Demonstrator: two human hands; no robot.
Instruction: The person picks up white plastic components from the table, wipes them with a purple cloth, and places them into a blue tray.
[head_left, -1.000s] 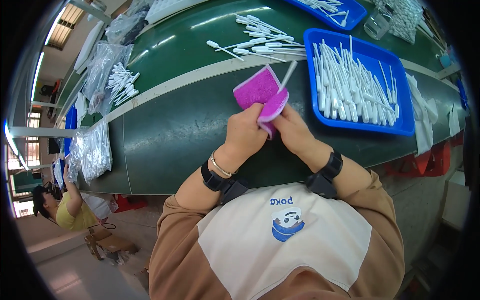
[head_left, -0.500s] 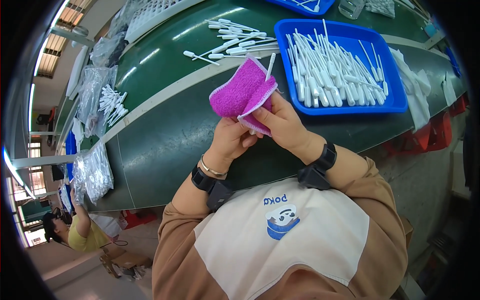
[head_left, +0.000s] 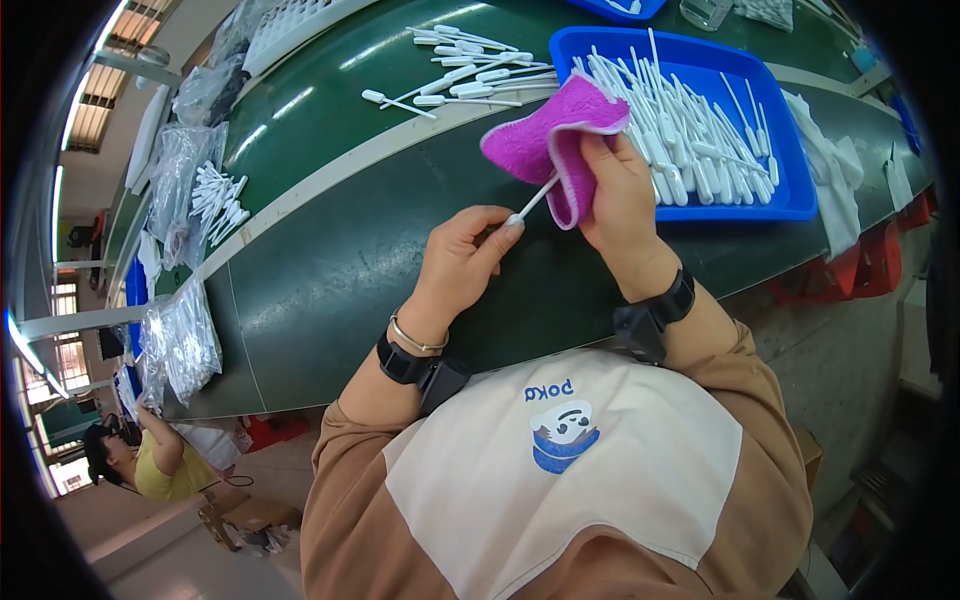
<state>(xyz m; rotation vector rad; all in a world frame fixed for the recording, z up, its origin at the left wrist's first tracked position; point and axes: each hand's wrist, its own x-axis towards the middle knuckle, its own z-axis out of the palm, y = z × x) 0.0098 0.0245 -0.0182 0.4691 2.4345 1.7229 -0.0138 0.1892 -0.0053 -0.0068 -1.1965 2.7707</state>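
Pipette (head_left: 536,199), a thin white plastic one, is pinched at its end by the left hand (head_left: 462,258), its other end buried in the folded magenta cloth (head_left: 548,145) that the right hand (head_left: 618,195) grips closed. Just beyond, a blue tray (head_left: 790,175) is heaped with pipettes; others (head_left: 465,75) lie loose on the green bench (head_left: 320,270). Judging by these piles, plenty remains.
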